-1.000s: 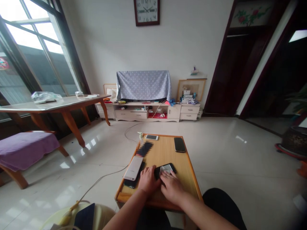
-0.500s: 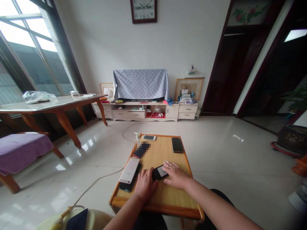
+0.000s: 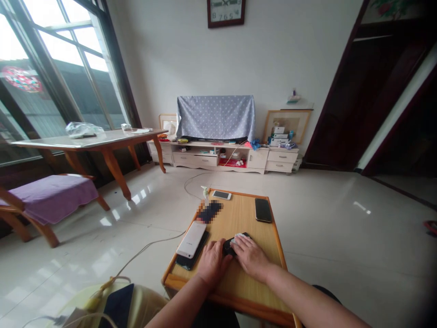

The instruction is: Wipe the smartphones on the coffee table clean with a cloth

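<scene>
A black phone (image 3: pixel 228 246) lies on the small wooden table (image 3: pixel 247 284) in front of me. My left hand (image 3: pixel 213 262) holds its near left end, fingers curled against it. My right hand (image 3: pixel 250 256) lies flat over the phone's right part and presses a small white cloth (image 3: pixel 238 236) onto it. A white phone (image 3: pixel 191 239) rests on top of a dark phone (image 3: pixel 189 259) just left of my left hand.
Further back on the table lie a black phone (image 3: pixel 263 210), a white phone (image 3: pixel 221 195), a blurred dark item (image 3: pixel 210 212) and a small spray bottle (image 3: pixel 205 193). A cable (image 3: pixel 150 246) runs over the floor at left. A purple-covered bench (image 3: pixel 51 200) and a long table (image 3: pixel 88 143) stand by the window.
My right hand has slid back over the black phone with the cloth, from its far right end toward me. The view has shifted slightly to the left.
</scene>
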`<state>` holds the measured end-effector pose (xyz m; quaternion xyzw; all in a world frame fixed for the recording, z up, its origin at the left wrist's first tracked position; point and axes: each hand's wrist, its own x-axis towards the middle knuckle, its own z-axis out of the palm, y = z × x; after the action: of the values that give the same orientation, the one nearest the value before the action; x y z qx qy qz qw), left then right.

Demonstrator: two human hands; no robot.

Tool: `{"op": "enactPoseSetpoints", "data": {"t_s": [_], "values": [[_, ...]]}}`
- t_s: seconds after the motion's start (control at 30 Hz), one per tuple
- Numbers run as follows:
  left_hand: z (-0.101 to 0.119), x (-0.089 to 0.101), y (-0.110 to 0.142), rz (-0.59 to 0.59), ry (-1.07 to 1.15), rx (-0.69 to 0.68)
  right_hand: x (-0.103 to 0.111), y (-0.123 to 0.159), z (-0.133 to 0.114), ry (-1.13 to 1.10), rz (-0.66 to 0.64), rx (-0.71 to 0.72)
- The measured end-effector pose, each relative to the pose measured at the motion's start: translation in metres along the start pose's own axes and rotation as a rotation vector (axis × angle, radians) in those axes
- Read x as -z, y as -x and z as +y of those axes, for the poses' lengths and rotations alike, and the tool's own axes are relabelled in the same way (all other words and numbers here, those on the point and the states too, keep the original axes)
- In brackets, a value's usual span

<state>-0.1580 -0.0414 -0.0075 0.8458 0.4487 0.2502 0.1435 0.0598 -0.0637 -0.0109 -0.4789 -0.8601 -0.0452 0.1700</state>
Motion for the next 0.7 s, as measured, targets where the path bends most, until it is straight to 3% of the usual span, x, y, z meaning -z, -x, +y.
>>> {"op": "enactPoseSetpoints", "data": {"t_s": [0.2,0.4,0.53,0.7], "values": [[-0.004,0.001,-0.001,0.020,0.069,0.055,-0.005,-0.010,-0.003,0.037,0.018,0.025],[-0.010,-0.001,-0.002,0.071,0.094,0.101,0.006,-0.026,-0.005,-0.038,0.027,-0.059],[-0.013,-0.004,-0.001,0.144,0.167,0.167,0.022,-0.037,-0.001,-0.229,0.147,-0.277],[-0.014,-0.007,-0.004,0.140,0.278,0.186,0.029,-0.043,-0.003,-0.778,0.330,-0.666]]}}
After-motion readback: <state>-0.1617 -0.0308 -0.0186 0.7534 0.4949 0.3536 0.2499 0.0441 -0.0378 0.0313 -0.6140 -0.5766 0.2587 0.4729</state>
